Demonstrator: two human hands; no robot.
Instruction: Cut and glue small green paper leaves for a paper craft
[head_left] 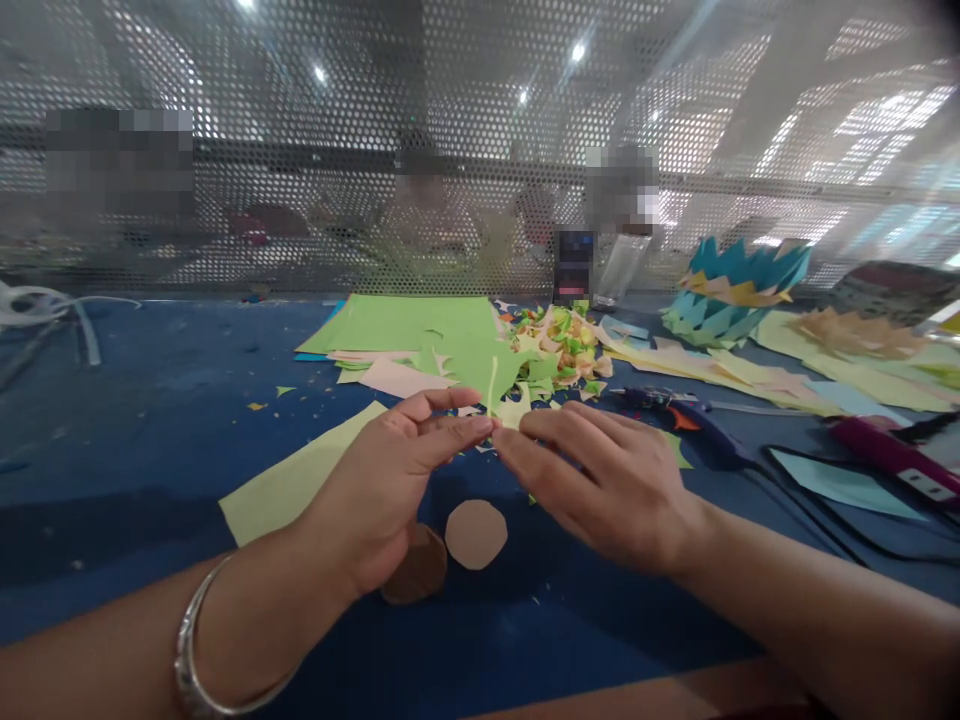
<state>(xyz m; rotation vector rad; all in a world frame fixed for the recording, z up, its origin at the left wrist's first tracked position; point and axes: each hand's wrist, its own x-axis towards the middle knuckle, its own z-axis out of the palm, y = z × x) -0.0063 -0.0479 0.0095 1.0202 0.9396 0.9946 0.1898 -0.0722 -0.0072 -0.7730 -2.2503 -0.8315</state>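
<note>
A thin light-green paper strip [493,385] stands upright between my fingertips, near the middle of the view. My left hand [397,450], with a silver bangle at the wrist, pinches its lower end between thumb and fingers. The fingertips of my right hand [607,480] close on the same end, touching the left thumb. Below the hands, a pinkish paper disc [476,535] lies on the blue table. Beside it is a darker brown disc [418,567], partly covered by my left hand.
Green paper sheets [420,322] and a heap of paper scraps [559,345] lie behind my hands. A pale yellow sheet [300,470] is at left. To the right are a glue gun [686,412], a purple tool [892,455], cords and zigzag-edged paper rings [739,290]. A perforated screen [300,160] stands behind.
</note>
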